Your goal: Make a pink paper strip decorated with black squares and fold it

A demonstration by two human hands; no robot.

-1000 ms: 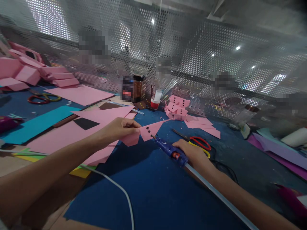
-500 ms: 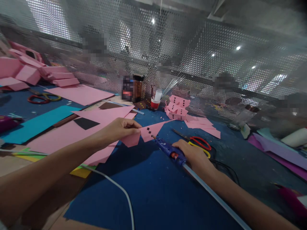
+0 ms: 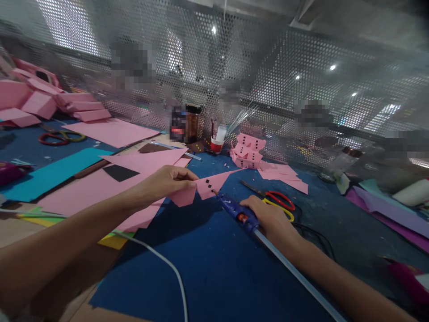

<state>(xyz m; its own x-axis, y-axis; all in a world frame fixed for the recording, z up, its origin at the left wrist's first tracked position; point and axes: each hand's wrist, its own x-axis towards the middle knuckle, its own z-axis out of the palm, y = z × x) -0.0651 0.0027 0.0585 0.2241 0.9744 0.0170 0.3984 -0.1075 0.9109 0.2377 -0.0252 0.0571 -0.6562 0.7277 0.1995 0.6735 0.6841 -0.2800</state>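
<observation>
My left hand [image 3: 176, 181] pinches a folded pink paper piece [image 3: 217, 181] above the blue table surface. Small black squares [image 3: 208, 184] sit in a row on that piece. A blue glue gun [image 3: 234, 210] is gripped in my right hand [image 3: 270, 217], its fingers wrapped round the handle. The gun's nozzle [image 3: 215, 192] meets the paper at the lowest black square, though whether it touches cannot be made out. A long clear glue stick [image 3: 295, 270] runs out of the gun's back towards the lower right.
Red-and-yellow scissors [image 3: 279, 201] lie beyond my right hand. Pink sheets [image 3: 77, 190] spread under my left arm, near a turquoise strip [image 3: 56, 174]. Dotted pink pieces [image 3: 248, 151] and a red-and-white cup [image 3: 216, 145] stand before the perforated metal screen [image 3: 268, 85]. A white cable [image 3: 161, 257] crosses the front.
Almost nothing differs. The glue gun and my right hand have shifted very slightly, with the nozzle still at the lowest black square.
</observation>
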